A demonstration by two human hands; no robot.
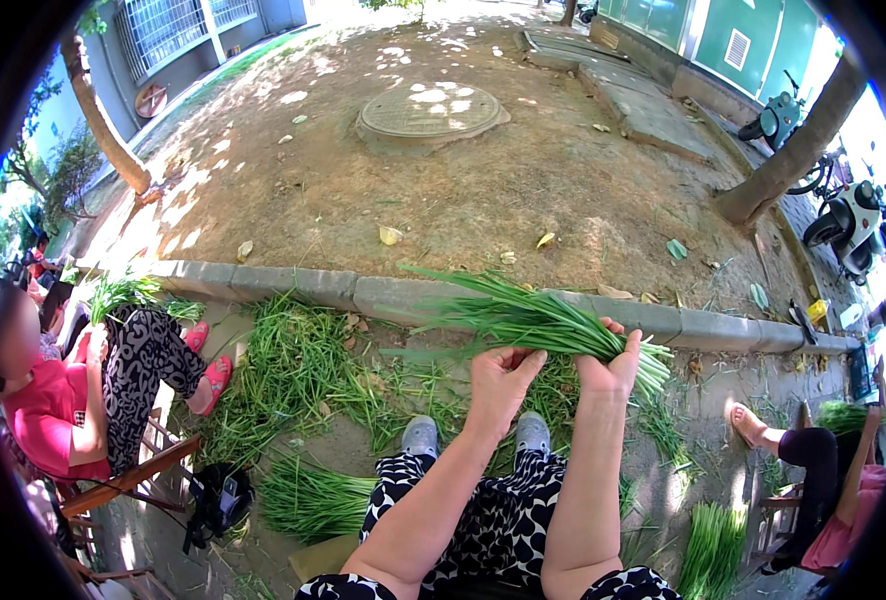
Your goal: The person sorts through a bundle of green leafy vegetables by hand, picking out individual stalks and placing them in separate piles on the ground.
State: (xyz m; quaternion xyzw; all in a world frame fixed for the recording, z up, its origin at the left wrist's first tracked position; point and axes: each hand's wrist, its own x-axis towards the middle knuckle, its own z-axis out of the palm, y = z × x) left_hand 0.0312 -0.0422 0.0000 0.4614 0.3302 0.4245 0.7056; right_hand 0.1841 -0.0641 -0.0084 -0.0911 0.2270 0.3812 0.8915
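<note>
Out in front of my knees, a bunch of garlic chives (533, 315) lies sideways, its green leaves fanning to the left and its pale stem ends to the right. My right hand (611, 368) is closed round it close to the pale ends. Against the lower side of the leaves, my left hand (503, 385) is pinched, and a few loose leaves trail leftward from its fingers. Below, between and around my grey shoes (420, 436), loose chive leaves (293, 370) cover the paving. A thicker bundle of chives (318, 497) rests to the left of my legs.
A stone kerb (403, 298) crosses ahead, with bare soil and a round manhole cover (430, 110) beyond. Seated people are on both sides: one in pink (58, 430) at left, another's leg (808, 470) at right. More chives (715, 550) stand at lower right; a black bag (221, 500) lies left.
</note>
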